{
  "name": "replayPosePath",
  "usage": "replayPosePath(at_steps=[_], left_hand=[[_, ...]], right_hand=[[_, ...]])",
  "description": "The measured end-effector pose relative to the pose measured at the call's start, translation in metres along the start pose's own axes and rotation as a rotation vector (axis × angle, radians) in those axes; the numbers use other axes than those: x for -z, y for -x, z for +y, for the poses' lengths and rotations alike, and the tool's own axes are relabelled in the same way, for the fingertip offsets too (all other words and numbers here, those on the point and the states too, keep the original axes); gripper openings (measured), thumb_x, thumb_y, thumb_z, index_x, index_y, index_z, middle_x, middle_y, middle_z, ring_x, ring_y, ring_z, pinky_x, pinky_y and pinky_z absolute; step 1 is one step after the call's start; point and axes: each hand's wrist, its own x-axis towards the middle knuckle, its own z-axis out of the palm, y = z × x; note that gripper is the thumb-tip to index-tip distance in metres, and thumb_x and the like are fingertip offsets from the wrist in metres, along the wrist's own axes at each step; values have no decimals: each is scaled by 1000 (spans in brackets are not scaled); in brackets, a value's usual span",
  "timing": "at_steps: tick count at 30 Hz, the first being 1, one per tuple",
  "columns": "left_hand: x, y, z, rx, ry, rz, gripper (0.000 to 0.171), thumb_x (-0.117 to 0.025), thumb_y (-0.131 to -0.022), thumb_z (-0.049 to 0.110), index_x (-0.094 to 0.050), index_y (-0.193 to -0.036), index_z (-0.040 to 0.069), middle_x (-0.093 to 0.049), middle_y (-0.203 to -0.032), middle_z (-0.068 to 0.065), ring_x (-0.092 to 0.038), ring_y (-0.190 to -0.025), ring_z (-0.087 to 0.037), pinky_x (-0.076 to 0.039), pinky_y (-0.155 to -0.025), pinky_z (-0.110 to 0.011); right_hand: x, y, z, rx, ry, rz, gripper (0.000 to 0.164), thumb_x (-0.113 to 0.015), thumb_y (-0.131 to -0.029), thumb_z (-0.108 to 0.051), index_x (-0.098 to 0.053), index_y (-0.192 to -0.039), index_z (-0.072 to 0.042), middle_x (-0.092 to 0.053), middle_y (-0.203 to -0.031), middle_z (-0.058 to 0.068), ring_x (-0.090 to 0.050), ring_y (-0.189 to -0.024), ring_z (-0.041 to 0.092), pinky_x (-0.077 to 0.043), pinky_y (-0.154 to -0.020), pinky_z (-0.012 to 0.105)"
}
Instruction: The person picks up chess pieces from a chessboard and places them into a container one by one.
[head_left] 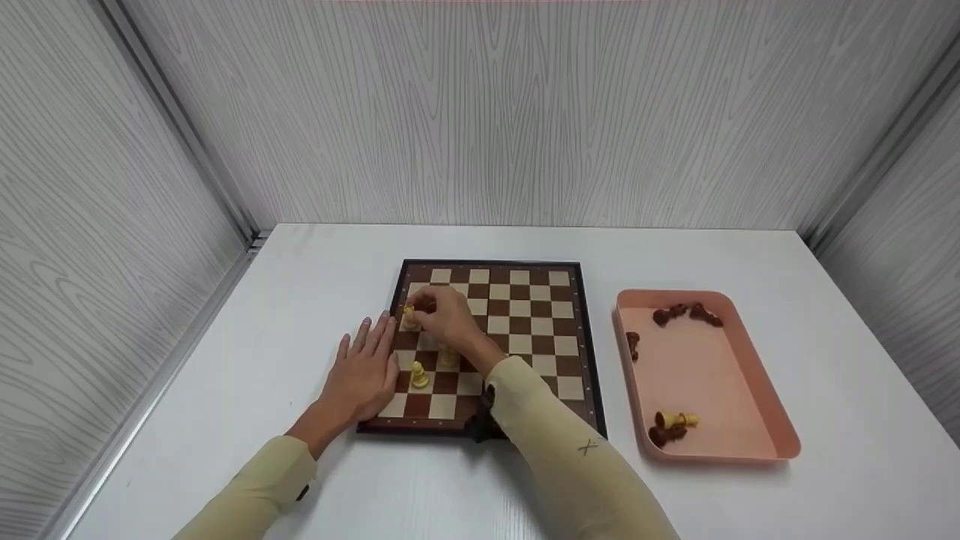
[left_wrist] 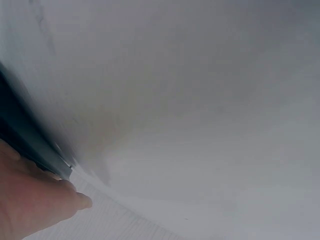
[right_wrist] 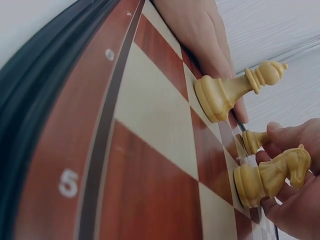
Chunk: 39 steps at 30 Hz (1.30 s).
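Note:
My right hand (head_left: 450, 319) reaches over the left part of a brown-and-cream chessboard (head_left: 544, 364). Between thumb and fingers it pinches a light chess piece (head_left: 409, 319), whose top is mostly covered and whose kind I cannot tell. In the right wrist view that chess piece (right_wrist: 254, 141) has its base at the board. A light knight (right_wrist: 272, 177) stands upright under the right wrist. Nearer the front is an upright light bishop (head_left: 419, 375). My left hand (head_left: 360, 375) rests along the board's left edge, fingers straight, holding nothing.
To the right of the board, a pink tray (head_left: 772, 405) lies on the white table (head_left: 330, 262). Several dark chess pieces (head_left: 705, 315) and a light piece (head_left: 675, 420) lie on their sides in it. Patterned panels (head_left: 480, 112) enclose the table at the back and sides.

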Motion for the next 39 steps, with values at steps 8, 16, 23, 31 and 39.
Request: replayPosePath(at_steps=[8, 16, 23, 31, 39], left_hand=[[0, -2, 4, -8, -19, 2, 61, -27, -111, 30, -15, -163, 0, -13, -171, -15, -11, -156, -39, -12, -122, -62], [0, -2, 5, -8, -12, 2, 62, -28, -111, 30, -15, -163, 0, -13, -171, -15, -10, -156, -40, -11, -122, -62], [1, -2, 5, -16, -2, 20, 61, -29, -111, 28, -15, -163, 0, -14, -170, -15, -10, -156, -40, -11, -122, -62], [-1, 2, 1, 4, 1, 6, 61, -28, -111, 28, -14, -163, 1, -12, -171, -15, -9, -156, -40, -10, -122, -62], [0, 1, 1, -3, 5, 17, 60, -28, -111, 28, -16, -163, 0, -14, -170, -16, -11, -156, -40, -11, -122, -63]], right_hand=[[7, 2, -3, 47, 9, 17, 15, -71, -97, -7, -74, -111, -3, -73, -107, 6, -69, -100, 16, -56, -84, 28], [13, 7, -7, 56, -11, 21, 17, -73, -96, -9, -74, -112, -5, -73, -105, 4, -68, -98, 14, -55, -83, 26], [23, 11, -11, 99, -34, 43, 16, -73, -97, -10, -74, -111, -5, -75, -104, 4, -69, -99, 14, -55, -86, 28], [35, 23, -17, 87, -38, 32, 19, -73, -97, -15, -73, -114, -6, -73, -105, 2, -68, -96, 12, -55, -84, 26], [51, 34, -15, 93, -30, 41, 19, -73, -97, -15, -72, -114, -6, -72, -106, 3, -67, -94, 12, -55, -84, 25]])
